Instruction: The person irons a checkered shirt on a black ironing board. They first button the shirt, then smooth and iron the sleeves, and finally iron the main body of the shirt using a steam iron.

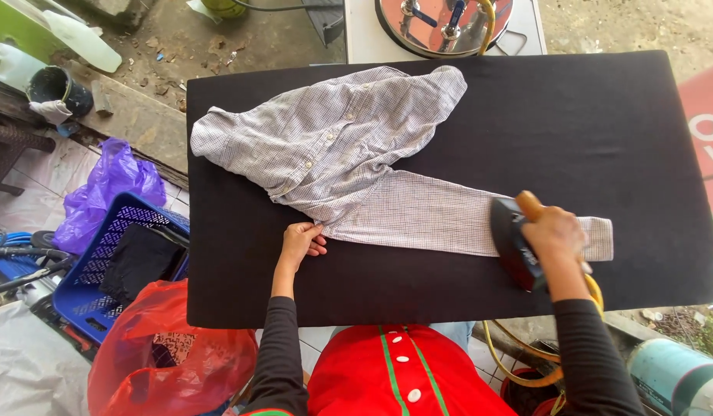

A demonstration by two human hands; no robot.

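- On the black padded board [449,285], a checked shirt [333,146] is laid flat; its body is bunched toward the far left part, and one sleeve [426,219] is stretched rightward along the near half.
- Wide bare cloth is left to the right of the shirt body and beyond the sleeve; only a narrow black strip is seen between the sleeve and the near edge.
- The cuff end is found well inside the right edge of the board.
- Past the left edge, a blue basket [102,246], a purple bag [114,181] and a red bag [171,354] are crowded close to the board.
- The left hand [301,243] is laid palm down at the sleeve's shoulder end, fingers pressed together and curled slightly onto the fabric edge, the forearm reaching in from the near edge.
- The right hand [558,235] is wrapped around the wooden handle of a dark iron [514,243], fingers closed tight, the iron resting on the sleeve near the cuff.
- A yellow hose [518,354] is seen dropping below the near edge under the right wrist.
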